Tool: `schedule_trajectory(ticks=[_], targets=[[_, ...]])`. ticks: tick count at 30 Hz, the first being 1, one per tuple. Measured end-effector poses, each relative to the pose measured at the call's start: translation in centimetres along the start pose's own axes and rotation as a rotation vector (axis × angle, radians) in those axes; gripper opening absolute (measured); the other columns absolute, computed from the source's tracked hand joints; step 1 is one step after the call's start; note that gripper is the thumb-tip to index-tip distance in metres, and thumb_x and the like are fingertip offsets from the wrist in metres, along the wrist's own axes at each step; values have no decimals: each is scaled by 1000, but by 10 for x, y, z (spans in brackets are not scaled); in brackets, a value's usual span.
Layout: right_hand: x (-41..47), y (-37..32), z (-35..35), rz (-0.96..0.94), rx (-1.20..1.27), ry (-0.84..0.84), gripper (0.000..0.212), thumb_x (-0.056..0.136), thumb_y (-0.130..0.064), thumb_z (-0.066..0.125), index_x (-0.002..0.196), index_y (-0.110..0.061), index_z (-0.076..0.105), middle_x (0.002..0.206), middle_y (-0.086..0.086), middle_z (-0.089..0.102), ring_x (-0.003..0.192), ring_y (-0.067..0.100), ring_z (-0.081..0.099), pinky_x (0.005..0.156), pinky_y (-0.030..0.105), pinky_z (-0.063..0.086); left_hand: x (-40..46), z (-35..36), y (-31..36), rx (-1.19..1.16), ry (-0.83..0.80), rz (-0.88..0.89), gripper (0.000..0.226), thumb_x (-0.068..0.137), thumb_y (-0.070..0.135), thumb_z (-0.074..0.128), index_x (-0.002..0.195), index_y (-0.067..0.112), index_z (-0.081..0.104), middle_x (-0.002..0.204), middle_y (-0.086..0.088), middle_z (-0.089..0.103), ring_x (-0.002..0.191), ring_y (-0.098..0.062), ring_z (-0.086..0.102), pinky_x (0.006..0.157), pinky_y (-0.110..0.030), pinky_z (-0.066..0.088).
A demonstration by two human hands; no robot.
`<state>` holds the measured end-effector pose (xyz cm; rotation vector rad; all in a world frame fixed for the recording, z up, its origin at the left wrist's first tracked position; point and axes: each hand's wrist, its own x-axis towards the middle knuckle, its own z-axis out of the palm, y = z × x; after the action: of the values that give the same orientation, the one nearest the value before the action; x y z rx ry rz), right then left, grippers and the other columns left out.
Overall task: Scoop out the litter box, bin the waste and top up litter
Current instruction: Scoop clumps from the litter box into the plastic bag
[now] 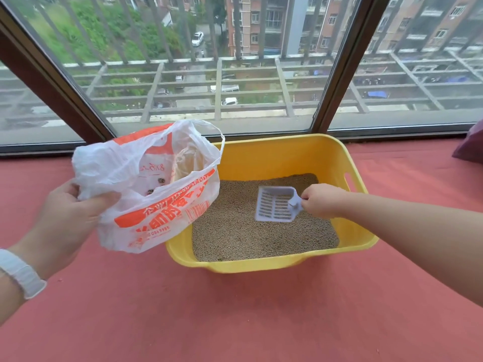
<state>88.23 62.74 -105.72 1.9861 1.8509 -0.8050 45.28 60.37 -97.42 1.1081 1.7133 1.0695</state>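
A yellow plastic litter box point(282, 152) sits on the red floor by the window, filled with beige pellet litter point(235, 231). My right hand point(320, 203) grips the handle of a pale lilac slotted scoop point(274, 205), which lies flat on the litter near the box's middle. My left hand point(65, 218) holds up a white plastic bag with orange print point(151, 189) by its rim, just left of the box and overlapping its left edge. The bag's mouth is open, and a few dark clumps show inside it.
A large window with dark brown frames point(337, 87) runs right behind the box. A purple cushion point(470, 147) pokes in at the right edge. The red carpeted floor point(235, 314) spreads in front of the box and to both sides.
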Motion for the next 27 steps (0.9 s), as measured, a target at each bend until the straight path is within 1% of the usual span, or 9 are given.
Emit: schedule_trajectory(ticks=[2,5,7,9,15,19,21,24,27], targets=[[-6,-2,-6,45,-231,-61,20,91,-16,41,77,-15,55,72,-1,56,61,16,51,56,25,44,-1,-1,0,-5,-5,2,24,84,1,70,105,14,66,105,-7,72,91,-26,69,87,-47,53],[-4,3,-24,88,-480,-60,21,94,-24,42,77,-17,51,77,-3,57,75,20,59,81,37,54,-2,-1,0,-11,-6,4,23,84,1,69,102,16,67,103,-4,72,91,-26,69,86,-45,53],[1,6,-34,113,-581,-40,19,96,-32,44,85,-20,53,79,-4,59,78,20,62,80,37,57,-3,-1,-1,-19,-7,1,26,85,1,69,108,12,67,104,-4,72,91,-25,70,87,-46,53],[7,2,-33,101,-583,-60,23,96,-32,44,80,-19,53,77,-4,58,74,21,62,74,33,56,-3,-2,-2,-24,-11,-3,31,86,1,68,116,6,65,107,-7,72,95,-28,69,89,-48,53],[23,-46,-11,-47,-458,-100,25,94,-16,42,70,-14,48,72,-2,54,61,16,50,60,29,45,4,-5,-10,-48,-13,-38,36,84,0,69,119,2,62,114,-16,70,104,-36,68,94,-57,51],[42,-88,-5,-160,-505,-99,26,95,-12,41,69,-12,47,72,-1,52,66,22,53,63,33,47,3,-5,-8,-66,2,-34,25,85,-2,66,104,14,67,109,-7,73,95,-25,71,83,-45,59],[48,-108,0,-212,-554,-65,26,92,-5,39,68,-11,47,70,-1,47,62,21,46,61,33,42,2,-6,-6,-85,7,-30,25,86,-2,65,104,15,67,109,-6,73,91,-22,72,78,-39,59],[53,-131,6,-300,-612,-33,28,94,-11,38,68,-11,48,71,0,49,64,23,48,61,33,41,0,-10,-5,-97,17,-33,26,86,-3,65,108,12,67,112,-11,72,95,-25,71,81,-41,58],[57,-139,18,-427,-652,-10,24,85,-7,43,87,-13,66,77,-1,60,66,21,57,61,31,51,-2,-11,-4,-93,31,-30,24,86,-4,64,100,16,68,109,-8,72,91,-22,71,78,-39,58]])
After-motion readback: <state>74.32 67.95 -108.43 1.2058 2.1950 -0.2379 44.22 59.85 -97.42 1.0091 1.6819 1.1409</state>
